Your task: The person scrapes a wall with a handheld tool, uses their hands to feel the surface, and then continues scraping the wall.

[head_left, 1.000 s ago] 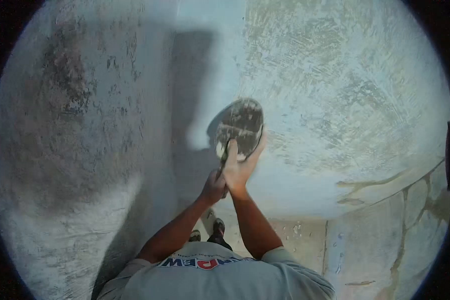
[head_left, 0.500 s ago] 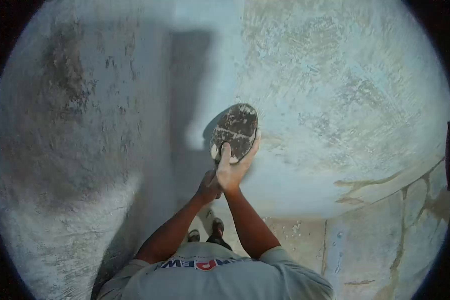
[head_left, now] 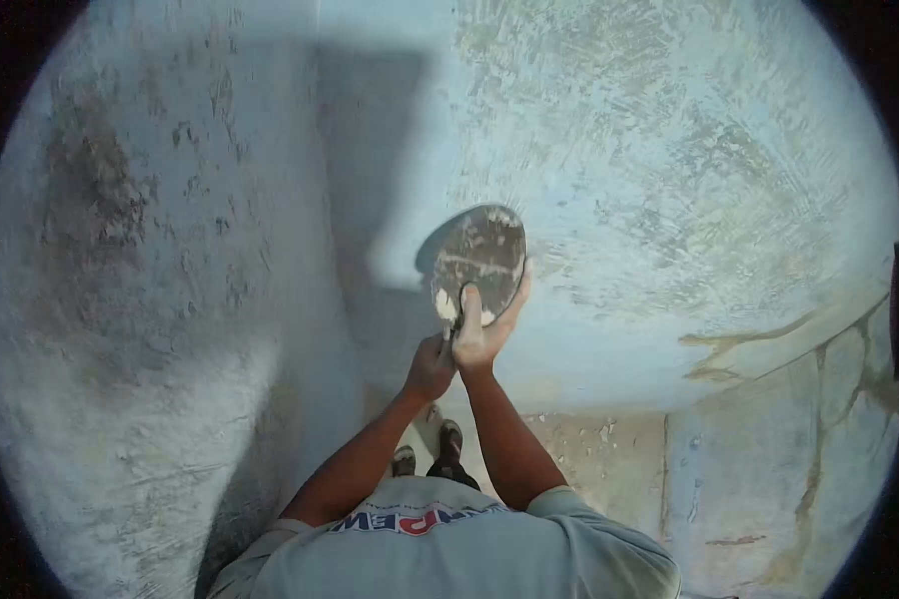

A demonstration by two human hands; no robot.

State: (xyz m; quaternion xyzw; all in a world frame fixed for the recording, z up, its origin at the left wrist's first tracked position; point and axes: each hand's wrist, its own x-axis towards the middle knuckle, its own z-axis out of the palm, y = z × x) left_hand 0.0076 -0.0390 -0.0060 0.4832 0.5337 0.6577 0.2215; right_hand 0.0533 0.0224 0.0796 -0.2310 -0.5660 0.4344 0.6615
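Closest to me, below my shirt [head_left: 440, 559], my feet [head_left: 430, 459] stand on the floor [head_left: 589, 449], and both arms rise together towards the wall [head_left: 669, 180]. My left hand [head_left: 430, 367] is clenched around the handle, just below and touching my right hand [head_left: 484, 329], which presses open-palmed, fingers spread, against the back of the trowel [head_left: 479, 255]. The trowel lies straight ahead and above both hands, flat on the plaster, its long axis running up and away from me, the right hand nearer its blade.
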